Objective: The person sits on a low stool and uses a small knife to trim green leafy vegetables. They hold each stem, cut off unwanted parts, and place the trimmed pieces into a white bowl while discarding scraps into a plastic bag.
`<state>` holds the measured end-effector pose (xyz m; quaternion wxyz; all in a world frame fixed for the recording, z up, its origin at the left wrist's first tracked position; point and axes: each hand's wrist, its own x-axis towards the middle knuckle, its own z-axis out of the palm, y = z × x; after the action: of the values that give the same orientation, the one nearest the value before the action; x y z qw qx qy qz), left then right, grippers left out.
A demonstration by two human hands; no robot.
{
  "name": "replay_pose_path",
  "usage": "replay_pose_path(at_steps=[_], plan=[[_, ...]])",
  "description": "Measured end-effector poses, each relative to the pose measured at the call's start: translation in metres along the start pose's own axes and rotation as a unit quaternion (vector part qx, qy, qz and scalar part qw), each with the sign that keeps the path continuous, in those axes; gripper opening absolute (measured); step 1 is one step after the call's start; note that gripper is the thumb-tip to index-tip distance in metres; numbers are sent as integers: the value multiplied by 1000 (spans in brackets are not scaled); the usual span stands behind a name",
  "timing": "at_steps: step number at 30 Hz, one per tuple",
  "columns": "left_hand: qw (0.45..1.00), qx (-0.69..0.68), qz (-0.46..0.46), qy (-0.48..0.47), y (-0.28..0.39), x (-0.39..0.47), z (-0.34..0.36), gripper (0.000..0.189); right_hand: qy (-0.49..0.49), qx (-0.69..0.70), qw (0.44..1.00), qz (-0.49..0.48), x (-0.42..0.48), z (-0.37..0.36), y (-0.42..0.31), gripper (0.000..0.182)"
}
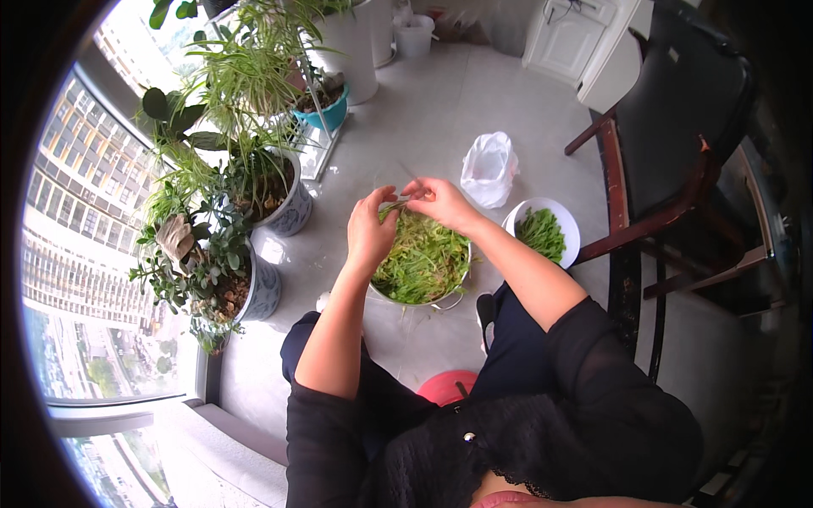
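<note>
A wide metal pot (464,290) full of loose leafy greens (424,260) stands on the floor between my feet. Above its far side, my left hand (373,223) and my right hand (434,199) are close together, both on a small sprig of greens (396,207). Thumb and fingers of each hand are bent around the thin stems. To the right of the pot is a white bowl (572,232) with a smaller heap of green leaves (541,233) in it. Beyond the bowl, an open white plastic bag (490,170) rests on the floor; its contents cannot be made out.
Potted plants in patterned pots (262,289) line the window on the left, with a turquoise pot (329,113) farther back. A dark wooden chair (683,222) stands at the right. Part of a red stool or similar object (446,386) shows beneath me. A white cabinet (565,41) stands behind.
</note>
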<state>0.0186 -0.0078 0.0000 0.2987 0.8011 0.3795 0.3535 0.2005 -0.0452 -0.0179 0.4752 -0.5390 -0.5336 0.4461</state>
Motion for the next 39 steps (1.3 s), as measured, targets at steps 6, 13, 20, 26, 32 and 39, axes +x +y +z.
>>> replay_pose_path(at_steps=[6,13,20,26,32,39], plan=[[999,-9,-33,-23,-7,10,15,33,-3,95,995,16,16,2,22,25],[968,-192,-158,-38,-21,25,17,25,31,86,996,20,24,-5,24,22],[944,-277,-178,-25,-14,25,26,19,69,60,996,-7,10,-18,5,23],[929,-332,-165,-11,-11,20,30,14,75,8,996,-56,7,-10,5,19],[965,-237,-107,-20,-12,11,16,8,85,55,988,-114,10,1,5,10],[960,-229,-157,-46,-15,3,5,8,75,-68,990,-102,0,4,-10,6]])
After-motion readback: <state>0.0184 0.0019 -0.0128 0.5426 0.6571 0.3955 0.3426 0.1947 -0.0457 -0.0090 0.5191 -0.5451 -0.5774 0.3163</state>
